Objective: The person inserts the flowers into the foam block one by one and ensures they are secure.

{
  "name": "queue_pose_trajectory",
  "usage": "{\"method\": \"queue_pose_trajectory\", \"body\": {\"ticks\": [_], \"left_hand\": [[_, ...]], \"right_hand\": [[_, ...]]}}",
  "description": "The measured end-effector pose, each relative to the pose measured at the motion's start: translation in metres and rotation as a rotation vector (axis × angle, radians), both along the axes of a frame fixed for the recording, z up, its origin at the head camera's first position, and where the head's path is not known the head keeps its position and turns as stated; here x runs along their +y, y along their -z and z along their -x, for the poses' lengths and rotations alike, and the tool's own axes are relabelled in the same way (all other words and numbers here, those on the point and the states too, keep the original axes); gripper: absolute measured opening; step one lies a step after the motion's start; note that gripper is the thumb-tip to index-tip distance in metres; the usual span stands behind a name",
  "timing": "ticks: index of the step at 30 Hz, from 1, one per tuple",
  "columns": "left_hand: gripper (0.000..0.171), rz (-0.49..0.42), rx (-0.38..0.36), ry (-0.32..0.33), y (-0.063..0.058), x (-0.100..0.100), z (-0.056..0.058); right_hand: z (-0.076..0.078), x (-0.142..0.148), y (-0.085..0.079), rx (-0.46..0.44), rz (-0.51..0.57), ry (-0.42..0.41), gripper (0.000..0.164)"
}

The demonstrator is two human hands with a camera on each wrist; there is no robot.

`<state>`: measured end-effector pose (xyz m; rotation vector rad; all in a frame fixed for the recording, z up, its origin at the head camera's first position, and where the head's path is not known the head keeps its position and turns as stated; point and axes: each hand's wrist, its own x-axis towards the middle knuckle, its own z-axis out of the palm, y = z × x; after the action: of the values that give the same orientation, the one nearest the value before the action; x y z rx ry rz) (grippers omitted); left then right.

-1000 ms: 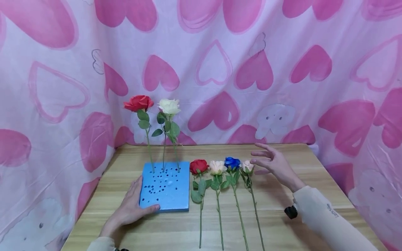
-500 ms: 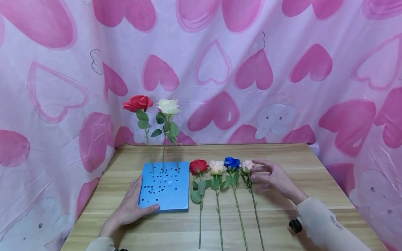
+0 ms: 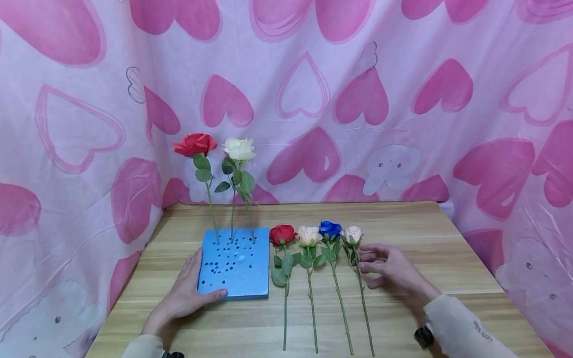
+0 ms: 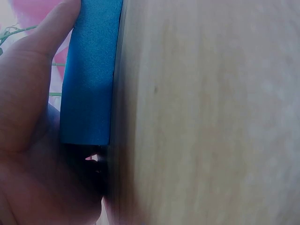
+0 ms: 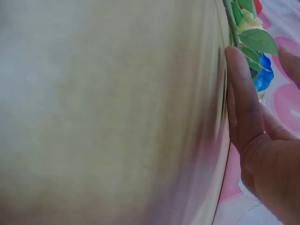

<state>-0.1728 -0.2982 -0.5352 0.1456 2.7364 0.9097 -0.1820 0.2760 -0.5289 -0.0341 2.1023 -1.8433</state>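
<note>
Right of the blue block, the loosely parted right hand has moved beside the pale pink rose's stem, seemingly within grasp; the left hand, spread, braces the block.

Board: 3 stems obstruct rear, front passable.

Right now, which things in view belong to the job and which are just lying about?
Belongs to the job, it seems:
blue block, left fingers against it
standing flowers in it
red rose, cream rose and blue rose, lying down
pink rose, right fingers beside it

Probably just surroundings:
heart-print curtain
wooden table
</note>
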Motion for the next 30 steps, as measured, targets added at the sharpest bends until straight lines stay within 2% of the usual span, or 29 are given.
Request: {"method": "queue_pose_trajectory", "body": {"ticks": [5, 8, 17, 26, 30], "left_hand": [[0.147, 0.006, 0.0, 0.003, 0.001, 0.0, 0.0], [0.147, 0.006, -0.002, 0.001, 0.001, 0.0, 0.002], [0.148, 0.004, -0.023, -0.001, 0.004, 0.001, 0.002], [0.146, 0.005, 0.003, 0.004, 0.003, 0.0, 0.002], [0.146, 0.009, 0.003, 0.005, 0.002, 0.0, 0.002]], "right_hand": [[-0.004, -0.003, 0.008, -0.011, -0.036, 0.004, 0.073], [-0.006, -0.005, 0.012, -0.032, -0.049, 0.04, 0.072], [-0.008, -0.01, 0.017, -0.056, -0.115, 0.077, 0.08], [-0.008, -0.023, 0.013, -0.048, -0.217, 0.125, 0.065], [-0.009, -0.03, 0.009, -0.022, -0.278, 0.112, 0.068]]}}
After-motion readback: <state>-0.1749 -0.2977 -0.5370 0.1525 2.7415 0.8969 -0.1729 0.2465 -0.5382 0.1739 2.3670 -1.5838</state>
